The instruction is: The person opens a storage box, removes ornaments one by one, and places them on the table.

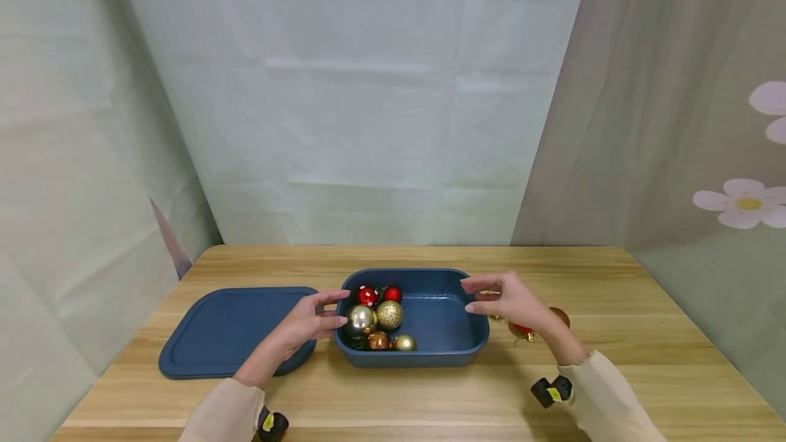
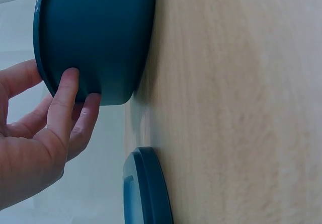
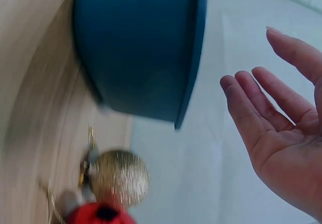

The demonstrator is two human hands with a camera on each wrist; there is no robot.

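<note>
A dark blue box (image 1: pixel 417 358) stands open in the middle of the wooden table, with several red, gold and copper baubles (image 1: pixel 389 314) in its left half. My left hand (image 1: pixel 334 309) is at the box's left end. In the left wrist view its fingertips (image 2: pixel 68 80) touch the outer wall of the box (image 2: pixel 95 32) just under the rim, with the thumb up by the rim. My right hand (image 1: pixel 475 295) hovers open at the right rim. In the right wrist view its palm (image 3: pixel 271 113) faces the box (image 3: pixel 141 48) without touching it.
The box's blue lid (image 1: pixel 227 329) lies flat on the table left of the box and shows edge-on in the left wrist view (image 2: pixel 146 189). Loose baubles (image 1: pixel 560 316) lie on the table behind my right hand, a glittery gold one (image 3: pixel 118 176) among them. Cloth backdrops surround the table.
</note>
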